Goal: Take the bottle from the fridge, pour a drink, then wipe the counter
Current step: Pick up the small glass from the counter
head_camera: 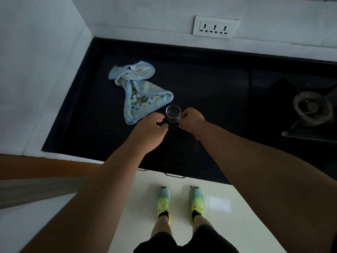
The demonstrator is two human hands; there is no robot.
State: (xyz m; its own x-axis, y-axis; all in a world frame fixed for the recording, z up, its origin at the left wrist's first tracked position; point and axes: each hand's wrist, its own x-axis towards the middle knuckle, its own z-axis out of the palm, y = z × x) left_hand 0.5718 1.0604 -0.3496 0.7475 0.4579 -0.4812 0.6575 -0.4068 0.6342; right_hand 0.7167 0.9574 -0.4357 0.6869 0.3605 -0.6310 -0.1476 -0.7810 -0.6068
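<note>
**Two hands meet at an empty-looking glass; no bottle in sight**

One small clear glass stands upright on the dark counter, close to its front half and just beside the lower corner of a crumpled pale-blue cloth. Its mouth faces straight up, so its long axis runs vertically, toward the head camera. Whether it holds any liquid cannot be told from above; only a faint sheen shows at the bottom.

Pinching the glass at its right side, the right hand has its fingertips closed on what looks like a small handle or the rim edge. The left hand hovers just to the left of the glass, fingers loosely curled and holding nothing, its knuckles near but apparently not touching the wall of the glass. The right hand is therefore the one in contact; the left is nearest the cloth, which lies just beyond and to the left of it.

No bottle appears anywhere in view, and no fridge either, so the pour most likely has not begun. The next move probably turns on where the glass is left: kept clear of the cloth, with room above its open mouth for a bottle neck.

Farther out, a gas burner sits at the counter's right end, well apart from the glass, and a triple wall socket is mounted above the back edge.
</note>
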